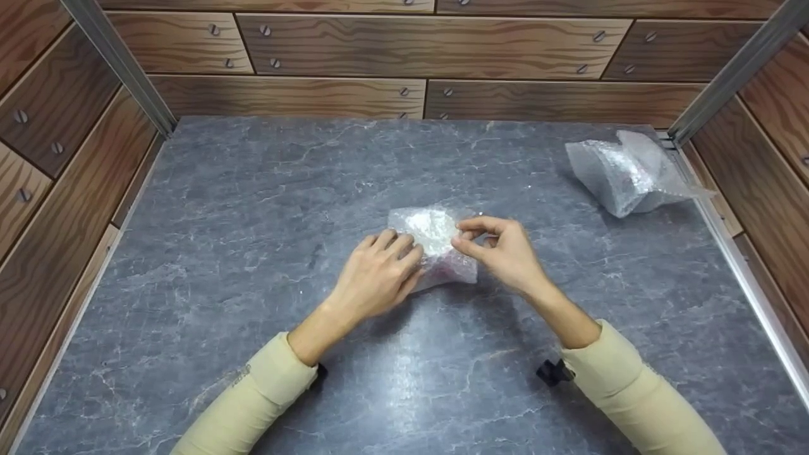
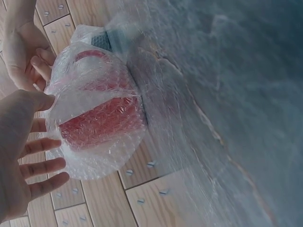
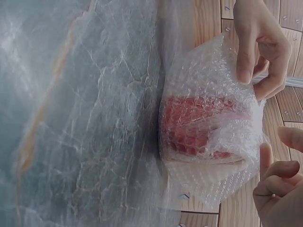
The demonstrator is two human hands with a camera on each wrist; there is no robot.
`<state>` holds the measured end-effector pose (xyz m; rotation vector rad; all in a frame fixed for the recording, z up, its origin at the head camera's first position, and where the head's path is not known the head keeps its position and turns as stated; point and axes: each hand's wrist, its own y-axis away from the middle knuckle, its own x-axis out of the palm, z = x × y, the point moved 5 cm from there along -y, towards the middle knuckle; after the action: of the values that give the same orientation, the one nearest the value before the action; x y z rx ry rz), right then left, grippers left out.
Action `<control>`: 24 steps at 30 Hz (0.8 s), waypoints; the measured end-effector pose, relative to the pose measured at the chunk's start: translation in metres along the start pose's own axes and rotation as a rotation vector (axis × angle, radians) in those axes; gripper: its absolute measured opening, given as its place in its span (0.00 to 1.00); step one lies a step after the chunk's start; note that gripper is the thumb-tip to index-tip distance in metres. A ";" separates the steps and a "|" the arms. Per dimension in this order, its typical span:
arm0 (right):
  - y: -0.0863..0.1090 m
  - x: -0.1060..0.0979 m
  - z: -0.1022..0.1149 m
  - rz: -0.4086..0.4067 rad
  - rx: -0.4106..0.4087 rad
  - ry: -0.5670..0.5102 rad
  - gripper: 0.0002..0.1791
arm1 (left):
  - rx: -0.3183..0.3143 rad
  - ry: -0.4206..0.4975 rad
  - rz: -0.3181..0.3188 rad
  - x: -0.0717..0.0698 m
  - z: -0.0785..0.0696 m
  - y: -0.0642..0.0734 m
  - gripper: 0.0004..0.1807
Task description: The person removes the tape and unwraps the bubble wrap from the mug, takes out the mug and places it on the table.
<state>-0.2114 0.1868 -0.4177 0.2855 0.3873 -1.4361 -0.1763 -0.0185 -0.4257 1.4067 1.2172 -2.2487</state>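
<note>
A bubble-wrapped bundle (image 1: 433, 243) lies on the table in front of me, with a red object (image 2: 104, 124) showing through its clear layers; a curved red strip shows in the left wrist view. My left hand (image 1: 382, 265) rests at the bundle's left side, fingers over its top, and in the left wrist view they reach out fairly straight and spread. The right hand (image 1: 505, 249) is at the bundle's upper right edge, thumb and forefinger tips close to the wrap with a gap between them. Its other fingers are loosely bent.
Another bubble-wrapped bundle (image 1: 622, 174) stands at the back right corner, overlapping the metal rail (image 1: 746, 278). Wood-patterned panels (image 1: 436, 47) enclose the grey marbled table (image 1: 253, 208) at the back and both sides.
</note>
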 end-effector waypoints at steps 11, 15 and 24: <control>0.002 0.001 -0.012 0.042 0.115 -0.081 0.14 | -0.002 -0.001 -0.004 -0.002 -0.001 0.000 0.17; 0.001 0.001 -0.014 0.046 0.122 -0.074 0.13 | -0.001 -0.008 -0.001 -0.001 -0.001 -0.001 0.17; 0.000 0.004 -0.013 0.081 0.121 -0.021 0.11 | -0.006 -0.003 -0.002 -0.001 -0.002 -0.002 0.16</control>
<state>-0.2126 0.1889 -0.4314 0.3789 0.2691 -1.3838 -0.1758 -0.0160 -0.4246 1.3995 1.2238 -2.2457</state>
